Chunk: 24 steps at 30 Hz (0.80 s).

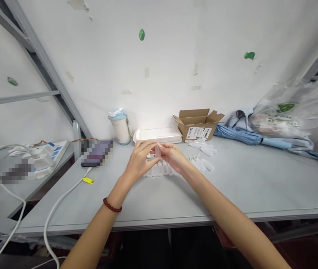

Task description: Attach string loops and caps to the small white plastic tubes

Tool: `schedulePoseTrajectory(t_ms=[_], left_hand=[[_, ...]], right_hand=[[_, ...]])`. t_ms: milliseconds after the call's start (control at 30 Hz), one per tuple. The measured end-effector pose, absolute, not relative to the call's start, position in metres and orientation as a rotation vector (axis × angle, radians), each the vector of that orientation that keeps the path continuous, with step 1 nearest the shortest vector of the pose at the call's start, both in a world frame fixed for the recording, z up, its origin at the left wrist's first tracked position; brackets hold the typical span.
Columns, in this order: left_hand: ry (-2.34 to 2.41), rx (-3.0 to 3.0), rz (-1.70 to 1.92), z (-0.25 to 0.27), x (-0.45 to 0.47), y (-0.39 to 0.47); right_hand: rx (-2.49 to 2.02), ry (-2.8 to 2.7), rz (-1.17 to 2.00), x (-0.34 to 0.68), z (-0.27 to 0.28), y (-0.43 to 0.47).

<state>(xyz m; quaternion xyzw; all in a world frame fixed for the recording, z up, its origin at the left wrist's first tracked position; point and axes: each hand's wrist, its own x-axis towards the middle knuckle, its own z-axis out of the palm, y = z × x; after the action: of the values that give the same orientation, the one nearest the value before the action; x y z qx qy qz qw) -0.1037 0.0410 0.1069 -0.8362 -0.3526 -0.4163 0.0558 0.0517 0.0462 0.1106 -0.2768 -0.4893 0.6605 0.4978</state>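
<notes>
My left hand [140, 160] and my right hand [173, 157] meet above the middle of the table. Between their fingertips is a small translucent plastic tube [158, 151], held upright. Both hands have their fingers closed on it, the right at its upper end. Just below and behind the hands, several similar plastic tubes [159, 170] lie side by side in a row, partly hidden by my fingers. More loose tubes [204, 164] are to the right of my right hand, and another small group [207, 149] sits in front of the cardboard box.
An open cardboard box [198, 129], a white stack [159, 135] and a lidded cup [120, 127] stand along the wall. At left are a phone [96, 153], a white cable [64, 196] and a power strip [51, 160]. A blue umbrella [240, 134] and plastic bag [287, 112] lie right.
</notes>
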Motion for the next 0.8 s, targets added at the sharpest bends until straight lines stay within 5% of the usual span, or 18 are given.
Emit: schedulePoseTrajectory(t_ms=[300, 533, 800], left_hand=[[-1.149, -2.558, -1.182, 0.103, -0.15, -0.011], [-1.389, -2.829, -0.869, 0.089, -0.176, -0.049], [-1.436, -2.96, -0.72, 0.091, -0.182, -0.05]], right_hand=[[-0.691, -1.629, 1.611, 0.029, 0.102, 0.017], [-1.045, -2.196, 0.817, 0.016, 0.088, -0.024], [-1.131, -2.36, 0.533, 0.015, 0.067, -0.04]])
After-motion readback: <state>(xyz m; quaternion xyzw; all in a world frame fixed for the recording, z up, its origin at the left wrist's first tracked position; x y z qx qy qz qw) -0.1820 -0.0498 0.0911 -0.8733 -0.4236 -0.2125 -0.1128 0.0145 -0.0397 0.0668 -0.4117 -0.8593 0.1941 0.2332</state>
